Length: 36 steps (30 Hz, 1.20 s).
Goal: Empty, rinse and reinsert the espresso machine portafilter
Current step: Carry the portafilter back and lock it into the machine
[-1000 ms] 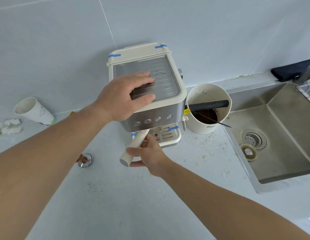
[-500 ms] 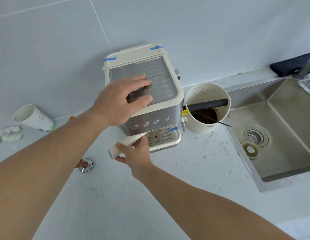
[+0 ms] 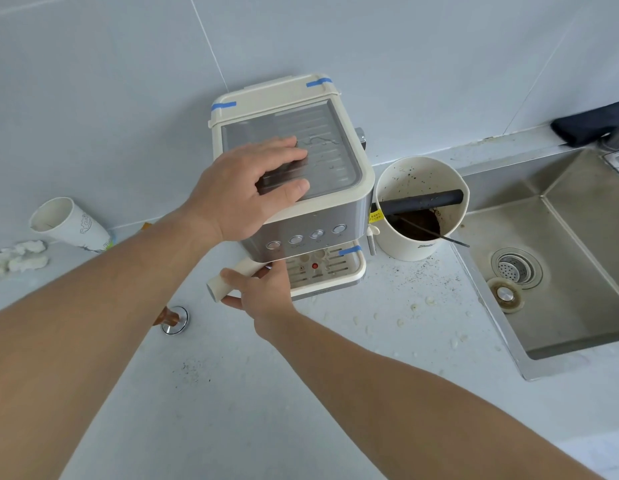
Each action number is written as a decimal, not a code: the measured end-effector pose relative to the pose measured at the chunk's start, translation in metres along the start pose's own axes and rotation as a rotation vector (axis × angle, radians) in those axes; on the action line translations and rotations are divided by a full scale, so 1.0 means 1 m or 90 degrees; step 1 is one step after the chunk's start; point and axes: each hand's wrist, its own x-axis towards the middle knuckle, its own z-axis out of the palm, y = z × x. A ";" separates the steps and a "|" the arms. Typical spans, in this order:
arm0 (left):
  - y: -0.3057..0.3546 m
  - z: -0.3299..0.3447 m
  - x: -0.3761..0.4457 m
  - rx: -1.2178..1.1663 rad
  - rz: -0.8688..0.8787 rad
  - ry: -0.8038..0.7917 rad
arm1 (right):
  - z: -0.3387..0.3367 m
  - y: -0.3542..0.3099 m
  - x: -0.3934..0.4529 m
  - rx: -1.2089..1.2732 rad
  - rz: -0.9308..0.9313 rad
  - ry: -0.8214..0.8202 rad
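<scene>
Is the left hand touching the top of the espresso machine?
Touching. The head view shows the left hand lying flat on the espresso machine top.

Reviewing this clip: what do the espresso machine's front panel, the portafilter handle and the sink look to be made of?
Front panel: looks like brushed metal, silver with a soft sheen; a metal-look coating is possible.
Portafilter handle, gripped by the right hand: cream, matte and even in colour, probably plastic.
Sink: apparently stainless steel, dull grey with satin reflections and sharp folded edges.
</scene>
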 end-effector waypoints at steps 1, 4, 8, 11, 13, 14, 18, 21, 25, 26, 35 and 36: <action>0.000 0.000 0.000 0.001 -0.001 0.000 | 0.002 0.001 0.001 0.007 -0.003 0.001; 0.000 0.000 0.000 0.002 0.000 -0.001 | 0.009 0.003 0.000 0.014 -0.006 0.006; -0.001 0.000 0.000 -0.003 -0.002 0.002 | 0.015 0.002 -0.003 0.015 -0.019 0.008; -0.001 0.000 0.001 -0.010 -0.003 0.004 | 0.015 0.003 -0.004 0.025 -0.025 0.008; -0.001 0.000 0.001 -0.009 -0.002 0.006 | 0.010 0.006 -0.006 0.022 -0.026 0.005; -0.001 0.000 0.000 -0.008 -0.003 0.006 | 0.007 0.008 -0.007 0.017 -0.024 0.001; -0.001 0.001 -0.001 -0.013 -0.003 0.008 | -0.015 0.012 -0.015 -0.007 -0.004 -0.021; -0.001 0.001 -0.001 -0.014 -0.006 0.008 | -0.033 0.009 -0.024 -0.016 -0.005 -0.069; 0.000 0.002 -0.001 -0.008 -0.010 0.008 | -0.056 0.001 -0.035 -0.031 0.014 -0.086; 0.000 0.002 -0.001 -0.008 -0.011 0.009 | -0.060 -0.002 -0.037 -0.027 0.024 -0.081; -0.002 0.002 0.000 0.016 -0.010 -0.009 | -0.054 -0.017 -0.047 -0.121 0.076 -0.050; -0.002 0.001 0.000 0.019 -0.008 -0.012 | -0.055 -0.018 -0.047 -0.132 0.081 -0.055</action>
